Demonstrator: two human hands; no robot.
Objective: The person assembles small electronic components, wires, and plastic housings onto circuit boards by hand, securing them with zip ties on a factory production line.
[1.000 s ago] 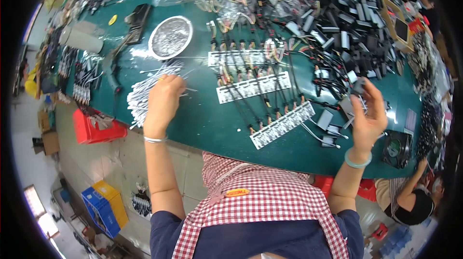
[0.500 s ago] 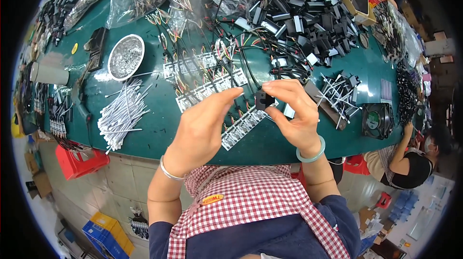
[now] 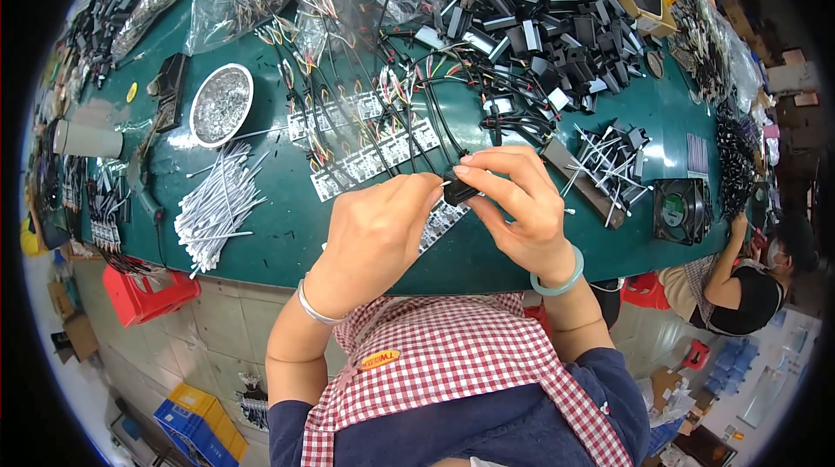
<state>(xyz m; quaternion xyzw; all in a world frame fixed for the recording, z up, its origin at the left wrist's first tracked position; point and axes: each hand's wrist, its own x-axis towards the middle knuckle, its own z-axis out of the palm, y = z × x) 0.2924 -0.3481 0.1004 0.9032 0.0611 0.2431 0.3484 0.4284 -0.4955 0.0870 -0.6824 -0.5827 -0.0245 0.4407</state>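
Observation:
My right hand [image 3: 513, 210] pinches a small black block-shaped part [image 3: 458, 191] between thumb and fingers, just above the green table [image 3: 287, 232]. My left hand [image 3: 378, 228] meets it from the left, its fingertips at a thin white tie that touches the black part. Under both hands lie rows of small white circuit strips [image 3: 365, 163] with coloured wires running from them. A loose pile of white ties [image 3: 213, 206] lies to the left of my left hand.
A round metal dish [image 3: 221, 105] stands at the back left. Many black parts [image 3: 539, 23] and wire bundles fill the back. A black fan [image 3: 683, 210] and more tied parts [image 3: 609, 158] lie to the right. Another person [image 3: 739, 284] sits at the right edge.
A second ago my hands were apart, left on the white ties and right holding a black part. They have come together at the middle, and the view shifted.

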